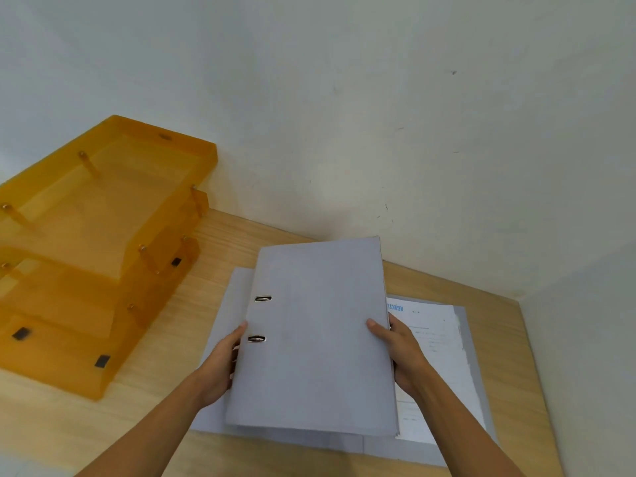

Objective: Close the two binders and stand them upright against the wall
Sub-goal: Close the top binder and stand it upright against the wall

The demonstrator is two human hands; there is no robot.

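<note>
Head view. An orange translucent stacked letter tray (103, 242) is sitting at the left on the wooden desk (220, 263), its tiers showing no contents that can be made out through the plastic. A closed grey binder (316, 339) is being held over the middle of the desk, near the white wall (378, 115). An open grey binder (464, 380) is lying flat on the desk beneath and to the right of it, with a stack of printed white pages (437, 342) showing on its right half; its left cover is reaching out past the closed binder's left edge. The closed binder is covering much of the open one.

The left hand (220, 363) is gripping the closed binder at its spine edge, thumb lying on the front cover beside the lower of two metal ring slots (256, 338). The right hand (401, 356) is clasping the opposite, opening edge, thumb on the cover and fingers hidden behind. The binder's long axis is running away from the person toward the wall, leaning slightly right, with the cover facing the camera and the spine at the left. Whether its lower edge is touching the open binder cannot be told.
</note>
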